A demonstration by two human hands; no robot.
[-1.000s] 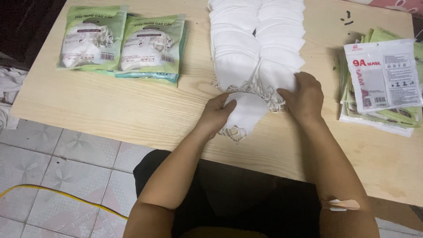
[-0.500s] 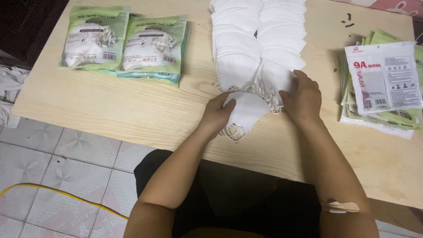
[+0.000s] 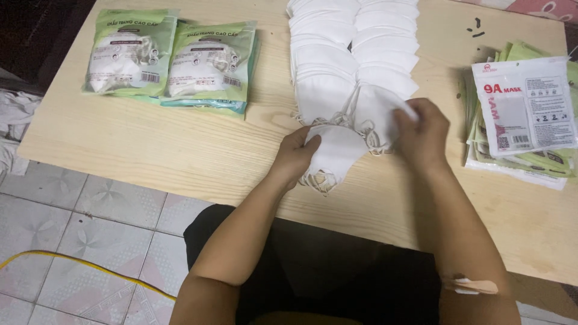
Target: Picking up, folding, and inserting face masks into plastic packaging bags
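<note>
On the table edge | white folded mask, loops dangling | left hand, right hand: fingers clamped on it

Both forearms bare, reaching forward from the bottom edge and converging toward the centre. Left hand: palm down, fingers curled, thumb side turned inward, pinching closed. Right hand: slightly farther forward, back of hand up, fingers bent down and closed in a grip, knuckles raised. The two hands are near each other but apart. Right forearm carries a pale adhesive strip close to the elbow.
</note>
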